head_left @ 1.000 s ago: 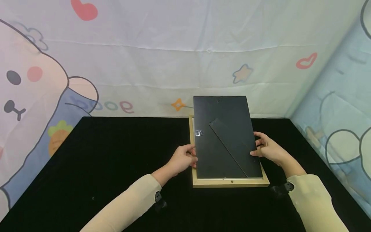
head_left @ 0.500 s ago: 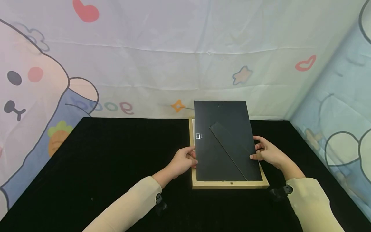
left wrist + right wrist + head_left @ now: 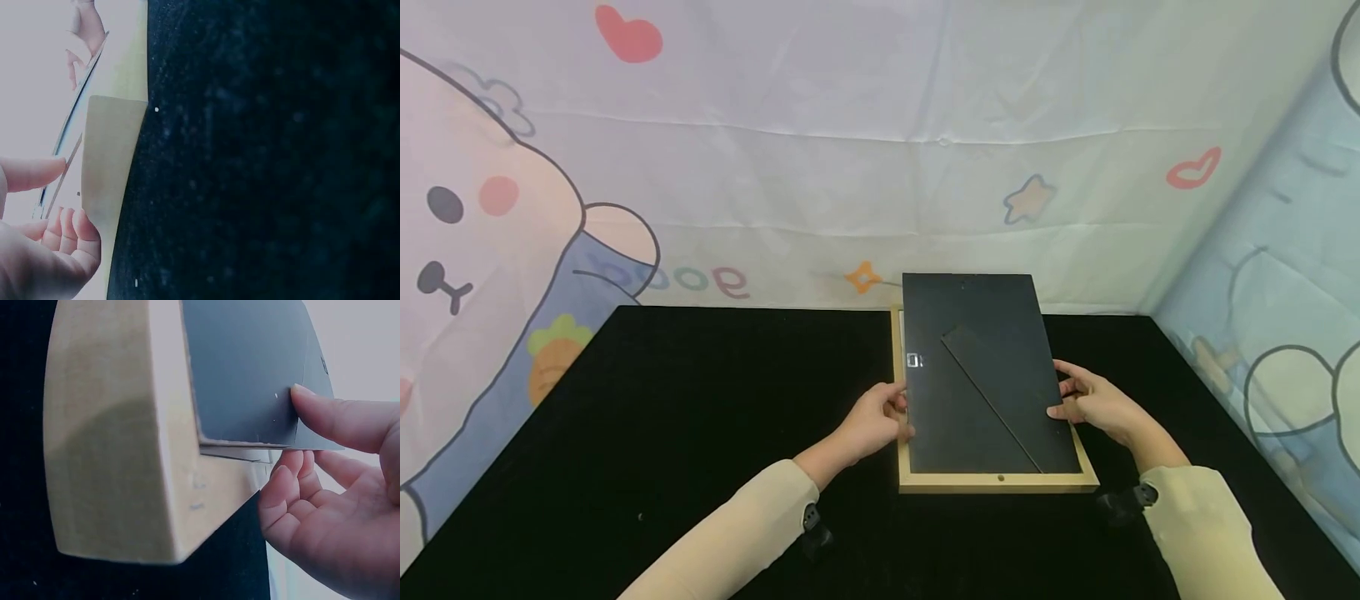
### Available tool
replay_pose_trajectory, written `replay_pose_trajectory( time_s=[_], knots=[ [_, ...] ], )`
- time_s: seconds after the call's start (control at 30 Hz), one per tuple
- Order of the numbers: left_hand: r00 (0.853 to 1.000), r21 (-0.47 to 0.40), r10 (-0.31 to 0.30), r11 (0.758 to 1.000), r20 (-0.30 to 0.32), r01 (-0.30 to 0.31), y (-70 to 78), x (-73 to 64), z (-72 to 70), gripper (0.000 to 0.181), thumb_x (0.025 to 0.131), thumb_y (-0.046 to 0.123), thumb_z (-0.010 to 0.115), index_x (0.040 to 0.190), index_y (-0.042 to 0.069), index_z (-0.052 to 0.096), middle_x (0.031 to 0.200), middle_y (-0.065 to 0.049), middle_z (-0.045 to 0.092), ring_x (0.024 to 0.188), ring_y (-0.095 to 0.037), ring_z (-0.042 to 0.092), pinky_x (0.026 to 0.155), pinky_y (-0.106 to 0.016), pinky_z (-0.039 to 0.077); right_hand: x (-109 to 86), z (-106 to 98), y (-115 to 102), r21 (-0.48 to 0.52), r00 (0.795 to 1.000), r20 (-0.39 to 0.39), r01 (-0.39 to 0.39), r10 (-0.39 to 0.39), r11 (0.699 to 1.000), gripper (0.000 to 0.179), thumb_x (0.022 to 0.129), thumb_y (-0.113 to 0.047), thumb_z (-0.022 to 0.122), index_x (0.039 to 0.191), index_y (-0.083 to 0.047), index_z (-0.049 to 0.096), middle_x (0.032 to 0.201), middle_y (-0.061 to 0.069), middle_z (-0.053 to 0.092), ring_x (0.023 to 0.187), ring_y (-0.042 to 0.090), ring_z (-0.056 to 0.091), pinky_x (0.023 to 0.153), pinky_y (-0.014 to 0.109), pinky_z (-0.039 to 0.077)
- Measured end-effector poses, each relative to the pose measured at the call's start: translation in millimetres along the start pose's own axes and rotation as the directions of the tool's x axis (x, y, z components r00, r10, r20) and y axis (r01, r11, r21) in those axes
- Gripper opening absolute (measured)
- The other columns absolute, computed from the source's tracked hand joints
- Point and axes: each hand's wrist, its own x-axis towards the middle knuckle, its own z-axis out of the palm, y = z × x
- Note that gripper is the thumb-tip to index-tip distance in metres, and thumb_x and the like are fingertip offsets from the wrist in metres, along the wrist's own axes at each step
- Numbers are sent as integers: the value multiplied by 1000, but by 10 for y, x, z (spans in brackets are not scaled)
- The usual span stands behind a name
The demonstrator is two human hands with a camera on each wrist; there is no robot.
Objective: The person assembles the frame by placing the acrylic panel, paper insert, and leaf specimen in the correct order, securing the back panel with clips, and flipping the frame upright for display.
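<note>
A black backing board (image 3: 977, 367) with a diagonal stand flap and a small metal hanger lies tilted over a light wooden picture frame (image 3: 1000, 482). Its near edge sits inside the frame, while the far edge is raised. My left hand (image 3: 876, 417) pinches the board's left edge between thumb and fingers. At the right edge my right hand (image 3: 1093, 402) pinches it too. The right wrist view shows the thumb (image 3: 337, 419) on top of the board (image 3: 250, 369) and curled fingers below it, beside the wooden rim (image 3: 106, 437).
A black-covered table (image 3: 737, 383) bears the frame near its middle right. Behind it hangs a pale printed cloth (image 3: 790, 167), and a bluish one (image 3: 1285, 275) closes off the right side.
The board's far edge has sunk lower toward the frame, and its near edge has settled against the front rim. Both hands keep their grip and have come down slightly.
</note>
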Motion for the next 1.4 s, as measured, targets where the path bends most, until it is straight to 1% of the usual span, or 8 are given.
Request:
replay_pose_trajectory(
  time_s=[0.1, 0.23, 0.37, 0.47, 0.8, 1.0, 1.4],
  knots=[
    [1000, 34, 0, 999, 17, -1, -6, -10, 0, 76, 76, -2, 72, 144, -6, 37, 104, -10, 46, 85, -18, 45, 68, -28, 42, 2, 12, 13, -3, 1000, 2, -4, 4, 1000, 86, 83, -7, 67, 153, 0, 16, 110, 18, 43, 93, 28, 49, 77, 34, 44],
    [999, 73, 0, 997, 52, -4, -17, -23, -8, 82, 74, 2, 75, 145, -5, 34, 110, -10, 43, 90, -20, 43, 70, -29, 41, 22, 20, 44, -10, 1000, 8, -4, 4, 1000, 86, 84, -7, 67, 152, 2, 16, 111, 17, 42, 95, 28, 49, 77, 35, 44],
    [997, 97, -30, 995, 72, 23, -37, -18, -11, 87, 73, 6, 77, 147, -3, 32, 119, -12, 40, 99, -24, 41, 76, -33, 42, 41, 21, 67, -19, 1000, 13, -7, 8, 1000, 85, 85, -8, 67, 152, 3, 16, 113, 17, 40, 99, 29, 48, 78, 35, 44],
    [996, 104, -58, 993, 72, 51, -45, -13, -15, 89, 72, 9, 78, 148, -1, 32, 122, -12, 38, 102, -26, 40, 78, -34, 43, 55, 24, 77, -25, 1000, 16, -16, 16, 1000, 85, 85, -9, 68, 151, 3, 16, 115, 18, 38, 102, 30, 47, 79, 34, 44],
    [993, 134, -86, 988, 76, 75, -49, 9, -17, 92, 72, 12, 80, 149, -1, 31, 115, -10, 36, 100, -24, 39, 78, -33, 41, 72, 26, 75, -36, 999, 29, -24, 25, 999, 87, 82, -10, 70, 150, 7, 18, 116, 19, 41, 101, 30, 45, 78, 33, 42],
    [990, 148, -100, 985, 101, 84, -31, 15, -24, 92, 72, 14, 79, 149, -1, 30, 112, -10, 34, 97, -23, 36, 76, -31, 38, 63, 29, 71, -40, 999, 36, -23, 24, 999, 86, 82, -10, 70, 149, 7, 19, 112, 18, 42, 99, 30, 44, 76, 33, 40],
    [987, 156, -98, 985, 129, 78, -46, 20, -48, 93, 73, 17, 79, 149, 0, 30, 106, -9, 32, 93, -22, 34, 70, -30, 34, 75, 25, 66, -44, 998, 55, -15, 18, 999, 85, 83, -10, 70, 149, 7, 20, 110, 15, 44, 98, 28, 45, 76, 34, 40]
  ],
)
